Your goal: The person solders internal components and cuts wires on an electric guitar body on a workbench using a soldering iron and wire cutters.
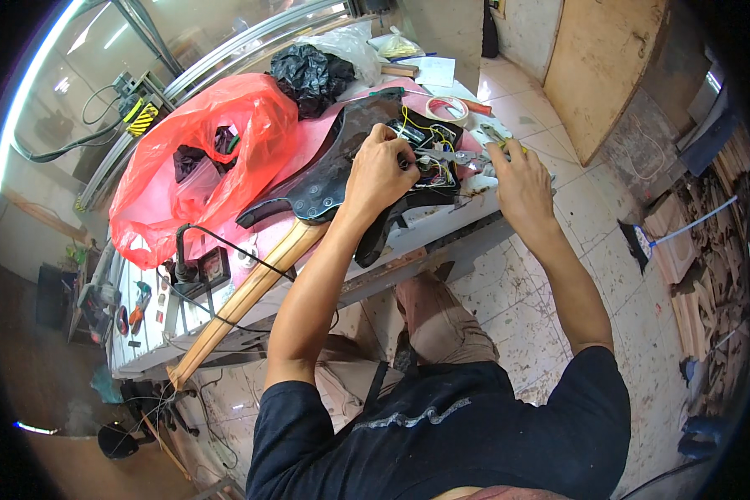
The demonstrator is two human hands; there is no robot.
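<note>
A black electric guitar (pixel 310 179) lies back side up on the bench, its pale wooden neck (pixel 242 304) pointing toward the near left. In its body, an open cavity (pixel 429 133) shows yellow and other thin wires and small electronic parts. My left hand (pixel 381 173) rests over the cavity's edge, fingers closed in a pinch; what they hold is hidden. From the right, my right hand (pixel 521 185) is closed on the handles of a pair of pliers (pixel 452 156). The metal jaws reach left over the wiring, close to my left fingertips.
A red plastic bag (pixel 258 104) with dark items stands left of the guitar. Behind it sit a black bag (pixel 307 77) and a roll of tape (pixel 447 108). A black cable (pixel 225 236) crosses the neck. Wood pieces (pixel 696 267) are stacked at far right.
</note>
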